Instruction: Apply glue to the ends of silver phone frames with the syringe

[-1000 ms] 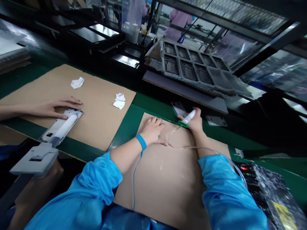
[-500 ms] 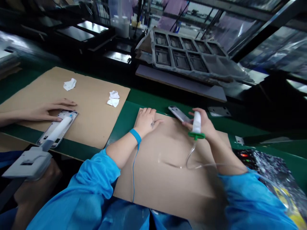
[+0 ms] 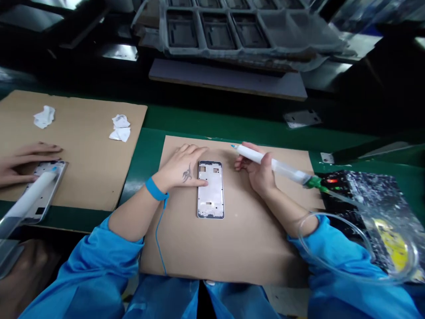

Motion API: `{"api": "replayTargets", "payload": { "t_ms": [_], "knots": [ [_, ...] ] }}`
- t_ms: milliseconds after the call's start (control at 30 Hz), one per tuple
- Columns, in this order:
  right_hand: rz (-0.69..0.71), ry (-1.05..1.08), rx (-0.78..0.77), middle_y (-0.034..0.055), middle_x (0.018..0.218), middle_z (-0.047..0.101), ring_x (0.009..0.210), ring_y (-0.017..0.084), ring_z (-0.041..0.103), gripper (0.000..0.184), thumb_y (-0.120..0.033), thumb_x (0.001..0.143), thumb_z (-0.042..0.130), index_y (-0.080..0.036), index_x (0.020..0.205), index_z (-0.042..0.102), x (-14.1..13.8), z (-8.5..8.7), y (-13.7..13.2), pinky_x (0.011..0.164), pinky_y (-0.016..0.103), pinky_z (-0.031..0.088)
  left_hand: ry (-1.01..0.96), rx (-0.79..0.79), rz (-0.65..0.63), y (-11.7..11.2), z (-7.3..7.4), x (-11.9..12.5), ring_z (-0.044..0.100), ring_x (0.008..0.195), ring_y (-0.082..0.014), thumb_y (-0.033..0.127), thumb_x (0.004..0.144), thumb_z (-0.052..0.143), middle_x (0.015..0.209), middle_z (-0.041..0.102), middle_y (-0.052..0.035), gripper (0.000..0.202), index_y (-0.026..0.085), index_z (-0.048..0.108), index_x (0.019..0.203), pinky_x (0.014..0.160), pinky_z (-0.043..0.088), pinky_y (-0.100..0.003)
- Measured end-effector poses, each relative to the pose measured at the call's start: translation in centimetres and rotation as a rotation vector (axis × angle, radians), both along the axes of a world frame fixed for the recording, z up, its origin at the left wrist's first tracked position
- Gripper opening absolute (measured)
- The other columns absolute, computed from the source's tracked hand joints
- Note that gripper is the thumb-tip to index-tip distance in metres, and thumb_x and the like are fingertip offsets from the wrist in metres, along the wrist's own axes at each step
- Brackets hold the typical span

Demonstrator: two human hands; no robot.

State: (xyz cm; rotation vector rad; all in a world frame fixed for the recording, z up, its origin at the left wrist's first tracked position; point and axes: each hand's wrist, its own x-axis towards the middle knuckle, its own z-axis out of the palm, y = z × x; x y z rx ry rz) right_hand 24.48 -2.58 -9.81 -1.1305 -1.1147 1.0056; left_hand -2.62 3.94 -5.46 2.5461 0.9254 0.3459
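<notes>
Left hand (image 3: 181, 170), fingers spread apart, tips resting on metal phone frame (image 3: 210, 189), frame lying flat on cardboard sheet (image 3: 249, 248), green desk (image 3: 156, 150) beneath. Right hand (image 3: 257, 170), fingers clamped on plastic syringe (image 3: 265, 158); green hub (image 3: 312, 182), clear tube (image 3: 332, 217). Blue wrist strap (image 3: 154, 188) on left wrist.

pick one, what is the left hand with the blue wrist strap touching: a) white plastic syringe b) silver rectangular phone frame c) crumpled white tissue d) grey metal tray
b: the left hand rests its index fingertip on the silver rectangular phone frame, which lies flat on the brown cardboard sheet.
</notes>
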Motion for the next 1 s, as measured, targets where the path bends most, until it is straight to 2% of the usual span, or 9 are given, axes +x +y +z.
{"api": "replayTargets", "payload": {
  "t_ms": [133,200,267,333,533,733,1000],
  "knots": [
    [-0.064,-0.054,-0.038,-0.0032,0.071,0.066,0.053,0.012,0.060,0.052,-0.066,0.082,0.084,-0.024,0.106,0.065,-0.2,0.8,-0.6,0.051,0.025,0.052,-0.089,-0.020,-0.031,0.2,-0.3,0.7,0.060,0.117,-0.0327,0.084,0.078,0.074,0.123,0.068,-0.0150,0.094,0.011,0.064,0.137,0.107,0.047,-0.046],
    [0.022,-0.093,-0.035,-0.0035,0.067,0.066,0.049,0.012,0.058,0.045,-0.060,0.084,0.084,-0.023,0.101,0.065,-0.6,1.2,-1.3,0.049,0.025,0.051,-0.098,-0.019,-0.060,0.3,-0.5,1.0,0.061,0.109,-0.0304,0.085,0.079,0.072,0.112,0.069,-0.0114,0.084,0.014,0.071,0.121,0.099,0.049,-0.043],
    [0.167,-0.106,-0.046,-0.0026,0.066,0.067,0.049,0.013,0.059,0.042,-0.058,0.089,0.081,-0.022,0.104,0.065,-1.1,1.6,-1.9,0.049,0.026,0.052,-0.089,-0.026,-0.090,0.2,-0.6,1.2,0.062,0.100,-0.0281,0.086,0.078,0.073,0.103,0.068,-0.0079,0.076,0.016,0.073,0.108,0.092,0.049,-0.041],
    [0.257,-0.149,-0.048,-0.0007,0.069,0.070,0.054,0.014,0.064,0.040,-0.055,0.090,0.081,-0.022,0.106,0.065,-1.4,1.8,-2.4,0.052,0.027,0.054,-0.079,-0.023,-0.109,0.0,-0.6,1.3,0.062,0.096,-0.0268,0.084,0.077,0.075,0.098,0.067,-0.0062,0.072,0.017,0.072,0.102,0.087,0.048,-0.039],
    [0.179,-0.348,-0.049,0.0048,0.083,0.076,0.065,0.018,0.070,0.032,-0.049,0.089,0.082,-0.022,0.099,0.068,-1.7,1.8,-2.7,0.056,0.030,0.056,-0.091,-0.011,-0.132,-0.7,-0.6,1.8,0.061,0.093,-0.0263,0.080,0.079,0.076,0.097,0.066,-0.0065,0.068,0.017,0.070,0.100,0.083,0.046,-0.038],
    [0.167,-0.481,0.064,0.0021,0.078,0.073,0.062,0.015,0.066,0.025,-0.040,0.087,0.083,-0.022,0.096,0.068,-2.0,2.4,-2.6,0.054,0.025,0.054,-0.068,-0.008,-0.124,-0.8,-0.6,2.0,0.060,0.095,-0.0276,0.072,0.078,0.082,0.099,0.066,-0.0073,0.062,0.016,0.070,0.101,0.086,0.046,-0.039],
    [0.153,-0.525,-0.004,0.0034,0.081,0.074,0.065,0.016,0.066,0.032,-0.049,0.087,0.082,-0.023,0.097,0.068,-2.4,2.8,-2.5,0.059,0.028,0.057,-0.049,-0.032,-0.119,-0.8,-0.5,2.0,0.061,0.097,-0.0283,0.071,0.077,0.084,0.099,0.065,-0.0070,0.060,0.017,0.069,0.099,0.085,0.046,-0.040]
  ]
}}
